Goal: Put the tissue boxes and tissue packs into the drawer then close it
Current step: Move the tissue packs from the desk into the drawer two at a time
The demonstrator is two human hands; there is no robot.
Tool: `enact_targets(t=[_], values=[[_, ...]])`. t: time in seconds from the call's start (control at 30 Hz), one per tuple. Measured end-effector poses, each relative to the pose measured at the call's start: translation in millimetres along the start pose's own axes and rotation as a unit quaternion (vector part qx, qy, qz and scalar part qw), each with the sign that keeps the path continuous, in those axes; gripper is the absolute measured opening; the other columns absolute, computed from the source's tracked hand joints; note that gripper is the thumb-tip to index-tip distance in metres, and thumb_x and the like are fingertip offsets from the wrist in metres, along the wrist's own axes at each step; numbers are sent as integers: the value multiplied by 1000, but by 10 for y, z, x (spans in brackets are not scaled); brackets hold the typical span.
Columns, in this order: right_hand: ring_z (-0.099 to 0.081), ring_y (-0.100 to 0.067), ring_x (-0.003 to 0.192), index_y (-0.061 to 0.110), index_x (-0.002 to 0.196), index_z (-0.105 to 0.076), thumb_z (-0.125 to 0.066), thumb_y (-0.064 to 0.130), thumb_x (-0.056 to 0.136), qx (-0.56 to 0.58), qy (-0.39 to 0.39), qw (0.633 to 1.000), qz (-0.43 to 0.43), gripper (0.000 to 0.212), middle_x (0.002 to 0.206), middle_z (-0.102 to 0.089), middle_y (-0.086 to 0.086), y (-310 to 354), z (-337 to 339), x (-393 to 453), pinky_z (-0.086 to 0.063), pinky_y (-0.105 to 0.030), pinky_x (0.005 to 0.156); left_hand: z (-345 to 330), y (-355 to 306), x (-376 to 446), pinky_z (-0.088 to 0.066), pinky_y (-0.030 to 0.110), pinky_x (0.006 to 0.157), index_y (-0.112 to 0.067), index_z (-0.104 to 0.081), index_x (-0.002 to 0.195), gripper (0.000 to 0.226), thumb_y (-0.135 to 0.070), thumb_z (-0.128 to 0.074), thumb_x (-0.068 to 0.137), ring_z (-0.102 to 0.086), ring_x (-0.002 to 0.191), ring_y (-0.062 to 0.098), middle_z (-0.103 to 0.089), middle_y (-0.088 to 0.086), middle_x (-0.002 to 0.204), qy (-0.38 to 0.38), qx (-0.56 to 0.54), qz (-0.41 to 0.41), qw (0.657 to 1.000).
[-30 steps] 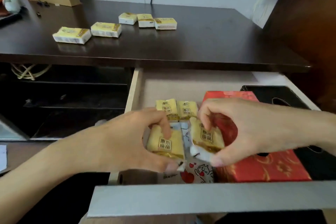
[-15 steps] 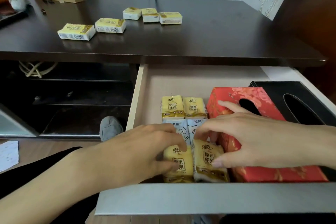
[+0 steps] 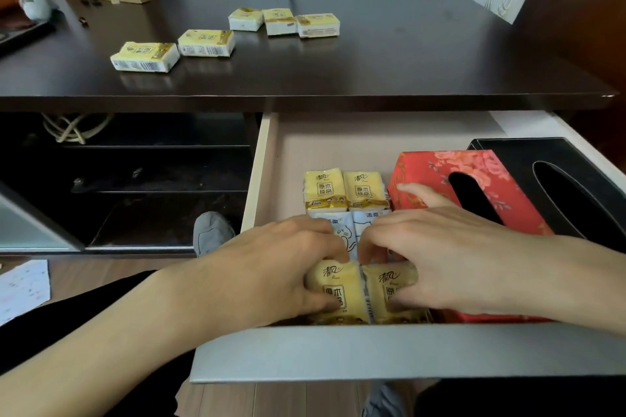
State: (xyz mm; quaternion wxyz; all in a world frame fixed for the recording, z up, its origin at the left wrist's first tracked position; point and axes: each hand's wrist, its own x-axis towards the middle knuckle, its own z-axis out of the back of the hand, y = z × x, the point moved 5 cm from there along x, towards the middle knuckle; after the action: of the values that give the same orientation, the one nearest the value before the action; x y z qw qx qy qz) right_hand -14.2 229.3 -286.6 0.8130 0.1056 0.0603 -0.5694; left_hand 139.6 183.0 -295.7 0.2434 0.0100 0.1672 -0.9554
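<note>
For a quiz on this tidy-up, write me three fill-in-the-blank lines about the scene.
1. ____ tissue packs remain on the desk.
2. The red tissue box lies beside a ____ one in the drawer.
3. The left hand and right hand each press a ____ pack down.

Answers: five; black; yellow

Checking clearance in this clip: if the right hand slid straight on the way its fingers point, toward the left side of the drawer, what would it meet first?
Most likely the left hand, whose fingertips nearly meet the right hand over the two yellow packs.
</note>
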Motion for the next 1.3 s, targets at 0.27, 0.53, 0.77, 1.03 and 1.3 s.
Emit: enact_targets(t=[0.27, 0.53, 0.77, 1.03, 1.3], values=[[-61, 7, 98, 47, 107, -62, -60, 66, 78, 145, -186, 972, -16, 35, 100, -66, 30, -144, 579, 89, -53, -26, 77, 535, 199, -95, -51, 35, 88, -39, -60, 120, 48, -67, -48, 84, -52, 109, 1, -55, -21, 112, -160, -5, 42, 986], [-65, -4, 108, 29, 117, -69, -70, 19, 94, 303, -319, 898, 5, 25, 114, -71, 12, -216, 1086, 1354, -52, -30, 96, 1264, 1099, -226, -51, 30, 87, -24, -70, 114, 24, -29, -60, 93, -57, 101, 3, -61, -13, 112, -434, -30, 177, 883], [-45, -20, 135, 17, 139, -57, -63, 20, 96, 209, -330, 920, -15, 43, 145, -53, -3, 5, 1241, 2549, -38, -31, 102, 1332, 2001, -238, -33, 29, 104, -14, -56, 140, 46, -28, -54, 96, -36, 140, 20, -46, 3, 151, -440, 14, 293, 849], [-27, -27, 150, 24, 155, -41, -49, 41, 100, 85, -225, 970, -12, 58, 161, -38, -5, 23, 1231, 3149, -32, -48, 115, 1228, 2440, -114, -30, 46, 109, -22, -44, 143, 48, -41, -35, 100, -37, 140, 31, -34, 9, 159, -377, 100, 363, 847], [-39, -25, 121, 18, 132, -66, -55, 38, 100, 4, -310, 951, -6, 40, 123, -48, -4, -74, 1259, 2698, -45, -42, 95, 1262, 2206, -88, -40, 37, 98, -23, -65, 112, 45, -60, -56, 89, -42, 136, 26, -44, 6, 152, -405, -21, 301, 863]])
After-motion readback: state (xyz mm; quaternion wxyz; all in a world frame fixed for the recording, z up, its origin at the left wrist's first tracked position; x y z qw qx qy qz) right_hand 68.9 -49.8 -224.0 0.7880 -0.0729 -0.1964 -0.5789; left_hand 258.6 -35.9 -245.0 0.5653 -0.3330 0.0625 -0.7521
